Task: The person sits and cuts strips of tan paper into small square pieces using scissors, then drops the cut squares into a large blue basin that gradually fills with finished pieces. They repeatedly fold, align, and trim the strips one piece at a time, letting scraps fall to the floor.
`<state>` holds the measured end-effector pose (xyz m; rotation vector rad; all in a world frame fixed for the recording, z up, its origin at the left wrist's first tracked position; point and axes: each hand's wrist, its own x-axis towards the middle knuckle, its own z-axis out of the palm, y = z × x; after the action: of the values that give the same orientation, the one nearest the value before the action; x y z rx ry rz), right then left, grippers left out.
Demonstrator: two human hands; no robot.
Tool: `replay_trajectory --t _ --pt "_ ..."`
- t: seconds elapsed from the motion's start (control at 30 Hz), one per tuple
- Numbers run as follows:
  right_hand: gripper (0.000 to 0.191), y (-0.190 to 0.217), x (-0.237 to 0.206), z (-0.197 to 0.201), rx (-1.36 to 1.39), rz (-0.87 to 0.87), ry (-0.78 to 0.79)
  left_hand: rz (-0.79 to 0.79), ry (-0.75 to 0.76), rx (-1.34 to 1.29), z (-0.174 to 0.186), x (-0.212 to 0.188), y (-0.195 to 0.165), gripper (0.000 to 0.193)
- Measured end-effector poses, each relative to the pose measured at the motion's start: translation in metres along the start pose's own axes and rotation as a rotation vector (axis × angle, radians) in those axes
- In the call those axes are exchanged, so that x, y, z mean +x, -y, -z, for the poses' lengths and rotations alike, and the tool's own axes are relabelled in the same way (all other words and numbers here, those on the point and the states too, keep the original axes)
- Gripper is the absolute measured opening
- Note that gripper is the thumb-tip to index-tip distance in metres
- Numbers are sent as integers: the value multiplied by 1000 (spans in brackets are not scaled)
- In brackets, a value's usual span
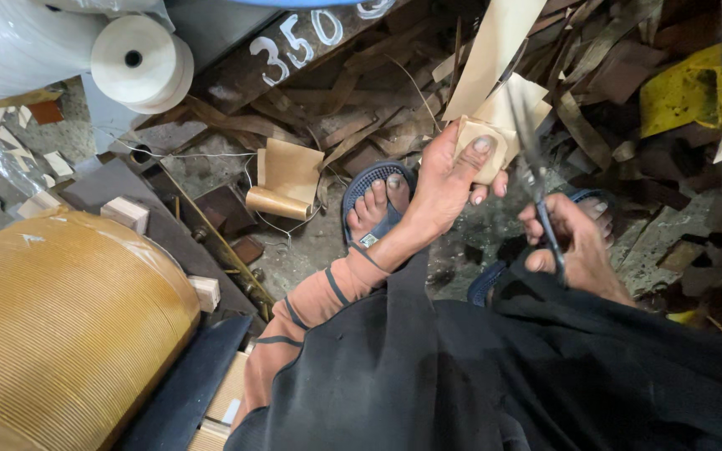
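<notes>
Cardboard [495,117], tan and stiff, folded to a flat rounded piece, sits pinched in the left hand [449,179], thumb pressed on top, above a sandalled foot [375,205]. Right hand [574,246] clasps metal scissors [536,179], blades upright against the cardboard.

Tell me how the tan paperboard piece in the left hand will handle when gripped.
The tan paperboard piece probably feels light: the left hand pinches it with its fingertips. It looks fairly stiff, standing up unsupported. Scraps curl nearby, so it may bend.

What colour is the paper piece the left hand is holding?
Light tan, like kraft paper; the left hand grips it. Head view shows it.
</notes>
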<state>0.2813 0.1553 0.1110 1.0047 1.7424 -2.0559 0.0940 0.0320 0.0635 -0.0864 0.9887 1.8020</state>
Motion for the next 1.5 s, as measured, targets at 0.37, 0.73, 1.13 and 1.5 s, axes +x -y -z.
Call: replay_trajectory --t 0.37,0.73,1.13,1.5 --pt "59 -25 6 5 -95 146 -21 21 -66 164 0 1 3 28" --pt "44 -29 -1 -6 -78 -80 -199 106 -42 68 6 8 5 22" --pt "77 6 -3 25 -84 -83 71 145 162 579 15 10 -33 30" --pt "88 -9 -4 29 65 -128 140 34 69 324 20 8 -15 21"
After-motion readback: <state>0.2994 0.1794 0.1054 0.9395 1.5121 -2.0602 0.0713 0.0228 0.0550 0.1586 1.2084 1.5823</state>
